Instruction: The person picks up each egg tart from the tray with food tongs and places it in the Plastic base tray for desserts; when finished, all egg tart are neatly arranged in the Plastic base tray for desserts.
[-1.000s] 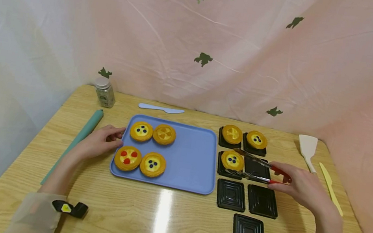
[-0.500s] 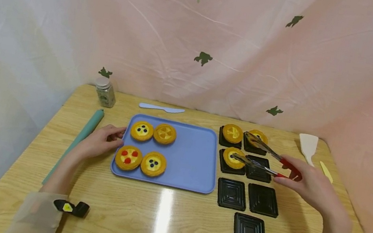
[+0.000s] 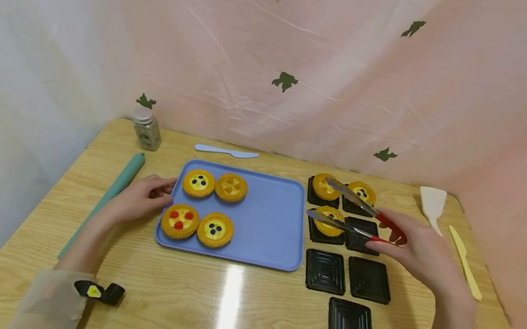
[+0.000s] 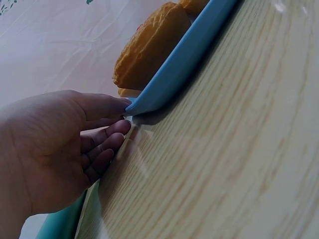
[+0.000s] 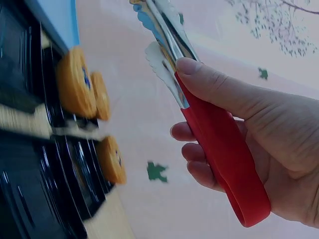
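Note:
At the left edge of a blue tray point(image 3: 270, 222), my left hand point(image 3: 143, 199) grips the rim, with thumb and fingertips at its corner in the left wrist view. Several toy tarts lie on the tray, among them a red-dotted tart point(image 3: 180, 221) and a blueberry tart point(image 3: 215, 230). My right hand point(image 3: 416, 248) holds red-handled metal tongs point(image 3: 357, 231) by their handles. The tongs are spread with nothing between their tips, above the tarts on the right. Below them, a blueberry tart point(image 3: 328, 229) sits on a black square holder point(image 3: 316, 236).
Behind it stand a lattice-topped tart point(image 3: 324, 191) and another blueberry tart point(image 3: 361, 189), each on a black holder. Several bare black holders point(image 3: 350, 327) lie nearer. Around them are a white spatula point(image 3: 432, 204), yellow knife point(image 3: 465, 265), blue knife point(image 3: 227, 151), spice jar point(image 3: 147, 130) and teal rolling pin point(image 3: 113, 188).
The tongs have lifted from around the near blueberry tart, drawn back to the right, then swung left above the tarts. That tart stays on its holder. My left hand has not moved.

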`<state>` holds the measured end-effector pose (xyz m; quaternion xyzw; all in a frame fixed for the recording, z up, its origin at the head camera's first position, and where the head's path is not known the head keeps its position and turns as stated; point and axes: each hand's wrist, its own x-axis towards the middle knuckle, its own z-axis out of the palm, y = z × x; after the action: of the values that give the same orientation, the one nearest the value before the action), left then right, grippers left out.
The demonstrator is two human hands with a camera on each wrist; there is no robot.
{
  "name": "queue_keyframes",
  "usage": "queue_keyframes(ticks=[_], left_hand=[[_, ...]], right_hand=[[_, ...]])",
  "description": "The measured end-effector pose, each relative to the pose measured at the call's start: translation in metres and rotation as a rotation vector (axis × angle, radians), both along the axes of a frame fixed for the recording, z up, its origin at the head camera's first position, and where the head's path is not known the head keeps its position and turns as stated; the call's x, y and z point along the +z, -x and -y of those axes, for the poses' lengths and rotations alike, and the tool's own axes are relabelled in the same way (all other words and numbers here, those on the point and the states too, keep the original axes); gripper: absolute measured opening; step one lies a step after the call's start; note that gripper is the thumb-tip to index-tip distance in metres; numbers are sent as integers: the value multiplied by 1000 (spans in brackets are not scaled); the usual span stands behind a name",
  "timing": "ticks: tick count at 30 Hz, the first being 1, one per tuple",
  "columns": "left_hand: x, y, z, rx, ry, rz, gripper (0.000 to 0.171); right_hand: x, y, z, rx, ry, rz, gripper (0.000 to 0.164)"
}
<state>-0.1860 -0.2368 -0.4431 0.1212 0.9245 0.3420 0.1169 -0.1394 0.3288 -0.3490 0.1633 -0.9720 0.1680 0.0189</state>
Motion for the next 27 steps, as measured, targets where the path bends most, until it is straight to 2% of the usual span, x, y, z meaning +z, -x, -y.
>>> queue_keyframes(ticks=[6, 14, 20, 27], left_hand=[[-1, 1, 0, -12, -6, -13, 55], [-2, 1, 0, -10, -12, -3, 55], [-3, 2, 1, -7, -14, -3, 55], [-3, 3, 3, -13, -19, 2, 55]], right_hand=[[-2, 1, 34, 70, -5, -17, 66], [-10, 4, 86, 168, 16, 23, 63], [-16, 1, 120, 229, -20, 27, 68], [-24, 4, 152, 333, -43, 41, 64]])
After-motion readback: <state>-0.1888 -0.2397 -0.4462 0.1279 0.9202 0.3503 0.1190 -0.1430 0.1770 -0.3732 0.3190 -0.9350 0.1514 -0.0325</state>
